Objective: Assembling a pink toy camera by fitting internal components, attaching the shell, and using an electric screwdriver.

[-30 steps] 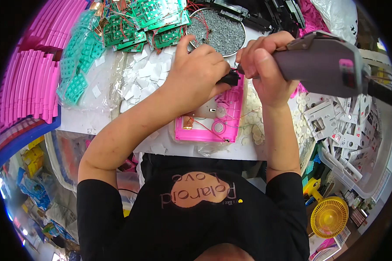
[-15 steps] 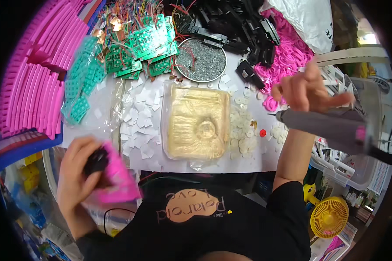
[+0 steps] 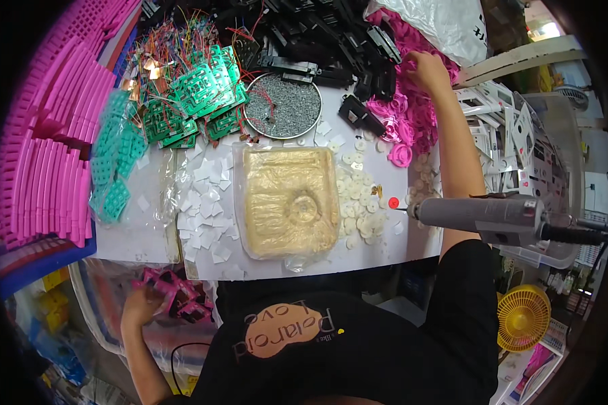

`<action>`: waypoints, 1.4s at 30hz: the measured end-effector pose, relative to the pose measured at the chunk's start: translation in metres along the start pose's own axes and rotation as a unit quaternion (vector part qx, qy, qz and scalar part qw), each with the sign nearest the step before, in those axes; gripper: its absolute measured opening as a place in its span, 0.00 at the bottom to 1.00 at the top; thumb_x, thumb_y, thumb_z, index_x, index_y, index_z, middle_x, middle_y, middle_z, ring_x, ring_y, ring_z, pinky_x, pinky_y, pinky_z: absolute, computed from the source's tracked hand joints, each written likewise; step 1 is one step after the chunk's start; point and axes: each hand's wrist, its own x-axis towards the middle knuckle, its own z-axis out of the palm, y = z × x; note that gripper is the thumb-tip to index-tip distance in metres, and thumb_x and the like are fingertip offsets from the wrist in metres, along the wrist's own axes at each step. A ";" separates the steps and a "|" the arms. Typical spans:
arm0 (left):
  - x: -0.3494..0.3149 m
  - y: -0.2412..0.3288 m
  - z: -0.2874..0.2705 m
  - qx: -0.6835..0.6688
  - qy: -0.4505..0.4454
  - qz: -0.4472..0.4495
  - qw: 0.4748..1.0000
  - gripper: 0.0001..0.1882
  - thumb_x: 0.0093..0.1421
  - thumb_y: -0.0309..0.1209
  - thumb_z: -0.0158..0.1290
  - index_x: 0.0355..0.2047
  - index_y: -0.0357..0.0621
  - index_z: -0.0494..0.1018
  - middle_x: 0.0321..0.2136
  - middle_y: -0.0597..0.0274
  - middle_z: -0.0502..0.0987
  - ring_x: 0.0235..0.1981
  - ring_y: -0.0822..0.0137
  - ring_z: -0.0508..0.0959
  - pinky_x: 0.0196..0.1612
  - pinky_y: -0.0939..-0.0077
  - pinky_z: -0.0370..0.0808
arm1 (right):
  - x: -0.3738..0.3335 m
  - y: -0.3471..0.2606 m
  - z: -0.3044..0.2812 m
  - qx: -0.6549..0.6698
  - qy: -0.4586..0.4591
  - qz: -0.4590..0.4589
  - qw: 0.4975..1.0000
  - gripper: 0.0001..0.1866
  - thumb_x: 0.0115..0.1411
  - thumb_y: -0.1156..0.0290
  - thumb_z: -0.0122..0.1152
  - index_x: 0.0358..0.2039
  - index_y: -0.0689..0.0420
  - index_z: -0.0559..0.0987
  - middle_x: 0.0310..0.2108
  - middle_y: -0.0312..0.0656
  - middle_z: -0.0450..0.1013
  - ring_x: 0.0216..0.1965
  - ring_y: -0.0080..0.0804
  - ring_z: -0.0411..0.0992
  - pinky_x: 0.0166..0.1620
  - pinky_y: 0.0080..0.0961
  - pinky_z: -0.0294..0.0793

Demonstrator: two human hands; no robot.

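My left hand [image 3: 142,306] is down at the lower left, over a plastic-lined bin [image 3: 101,304], against several pink and black plastic assemblies [image 3: 182,297]. Its fingers are partly hidden, so whether it grips one is unclear. My right hand [image 3: 427,71] reaches to the far right, fingers curled down at the edge of a heap of pink plastic loop-shaped parts [image 3: 415,128]; whatever lies between the fingertips is too small to name. Beside my right forearm hangs a grey electric screwdriver [image 3: 479,216], its bit pointing left. A padded block wrapped in yellowish film [image 3: 287,202] lies in the middle.
A shallow round dish of small screws [image 3: 284,104] stands behind the block. Green circuit boards [image 3: 203,88], black plastic parts [image 3: 338,40] and stacked pink casings [image 3: 47,182] surround it. White squares [image 3: 206,209] and pale discs [image 3: 361,202] are scattered alongside. White panels [image 3: 513,135] fill a bin at right.
My left hand has lowered the pink casing with its black part into the bin. My right hand has left the screwdriver and moved far forward to the pink parts. The view has shifted slightly.
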 end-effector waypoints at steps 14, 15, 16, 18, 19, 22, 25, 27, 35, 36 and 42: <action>0.010 0.306 0.002 -0.498 -0.195 0.415 0.736 0.19 0.71 0.30 0.49 0.60 0.37 0.67 0.41 0.57 0.81 0.35 0.67 0.81 0.44 0.74 0.79 | -0.271 -0.170 -0.124 0.590 0.038 0.239 0.770 0.12 0.54 0.77 0.71 0.40 0.60 0.83 0.34 0.36 0.80 0.34 0.23 0.76 0.37 0.19 0.75; 0.014 0.321 0.009 -0.518 -0.213 0.396 0.728 0.19 0.72 0.31 0.48 0.60 0.37 0.66 0.41 0.57 0.80 0.35 0.67 0.81 0.44 0.74 0.79 | -0.280 -0.198 -0.130 0.552 0.031 0.175 0.815 0.14 0.53 0.78 0.71 0.41 0.59 0.82 0.38 0.41 0.79 0.35 0.28 0.77 0.38 0.21 0.77; 0.021 0.335 0.012 -0.541 -0.238 0.374 0.714 0.20 0.72 0.32 0.47 0.61 0.37 0.65 0.41 0.58 0.80 0.35 0.68 0.81 0.43 0.74 0.79 | -0.286 -0.218 -0.138 0.522 0.020 0.101 0.847 0.18 0.52 0.78 0.70 0.45 0.60 0.81 0.43 0.45 0.78 0.38 0.32 0.78 0.40 0.25 0.78; 0.033 0.338 0.011 -0.564 -0.257 0.346 0.704 0.19 0.73 0.33 0.46 0.60 0.38 0.66 0.38 0.58 0.79 0.33 0.69 0.81 0.40 0.76 0.79 | -0.277 -0.221 -0.143 0.527 0.028 -0.019 0.849 0.22 0.51 0.77 0.71 0.49 0.60 0.80 0.46 0.47 0.77 0.39 0.36 0.78 0.39 0.28 0.79; 0.039 0.331 0.008 -0.568 -0.256 0.339 0.705 0.17 0.73 0.34 0.46 0.57 0.39 0.67 0.36 0.59 0.79 0.32 0.71 0.80 0.38 0.78 0.79 | -0.276 -0.216 -0.141 0.572 0.015 -0.039 0.819 0.22 0.51 0.77 0.71 0.49 0.59 0.80 0.45 0.47 0.77 0.38 0.36 0.78 0.39 0.29 0.79; 0.050 0.315 -0.009 -0.524 -0.266 0.319 0.743 0.18 0.73 0.34 0.45 0.58 0.39 0.68 0.33 0.61 0.79 0.30 0.73 0.80 0.36 0.80 0.78 | -0.255 -0.226 -0.142 0.609 -0.067 0.118 0.782 0.19 0.53 0.76 0.71 0.46 0.58 0.81 0.38 0.45 0.78 0.32 0.36 0.78 0.35 0.29 0.78; 0.046 0.313 -0.016 -0.492 -0.229 0.293 0.788 0.16 0.71 0.34 0.44 0.54 0.39 0.71 0.29 0.61 0.78 0.26 0.73 0.79 0.30 0.79 0.76 | -0.240 -0.226 -0.111 0.522 -0.064 0.012 0.850 0.14 0.55 0.74 0.69 0.43 0.57 0.81 0.31 0.44 0.76 0.27 0.37 0.76 0.32 0.29 0.75; 0.044 0.309 -0.021 -0.418 -0.146 0.294 0.847 0.17 0.70 0.34 0.48 0.55 0.40 0.71 0.27 0.60 0.78 0.24 0.70 0.79 0.28 0.77 0.76 | -0.227 -0.231 -0.104 0.475 -0.059 -0.007 0.878 0.09 0.56 0.68 0.69 0.33 0.57 0.79 0.27 0.44 0.76 0.26 0.42 0.76 0.30 0.33 0.75; 0.058 0.294 -0.014 0.057 0.282 0.551 0.783 0.25 0.55 0.35 0.61 0.54 0.42 0.76 0.49 0.56 0.76 0.52 0.58 0.75 0.55 0.52 0.69 | -0.201 -0.244 -0.105 0.313 -0.127 -0.082 0.938 0.08 0.55 0.70 0.64 0.28 0.57 0.73 0.24 0.46 0.76 0.28 0.48 0.77 0.30 0.41 0.75; 0.058 0.291 -0.013 0.099 0.268 0.545 0.788 0.26 0.55 0.37 0.62 0.54 0.42 0.76 0.52 0.56 0.75 0.57 0.60 0.73 0.61 0.48 0.65 | -0.200 -0.244 -0.106 0.308 -0.127 -0.078 0.939 0.08 0.55 0.70 0.66 0.29 0.57 0.75 0.25 0.45 0.77 0.28 0.47 0.77 0.30 0.39 0.75; 0.063 0.277 0.001 0.130 0.301 0.548 0.770 0.26 0.56 0.41 0.61 0.53 0.42 0.76 0.57 0.57 0.74 0.63 0.63 0.69 0.67 0.40 0.56 | -0.231 -0.234 -0.109 0.394 -0.015 -0.145 0.908 0.17 0.51 0.68 0.71 0.41 0.59 0.79 0.38 0.44 0.76 0.41 0.47 0.74 0.43 0.38 0.75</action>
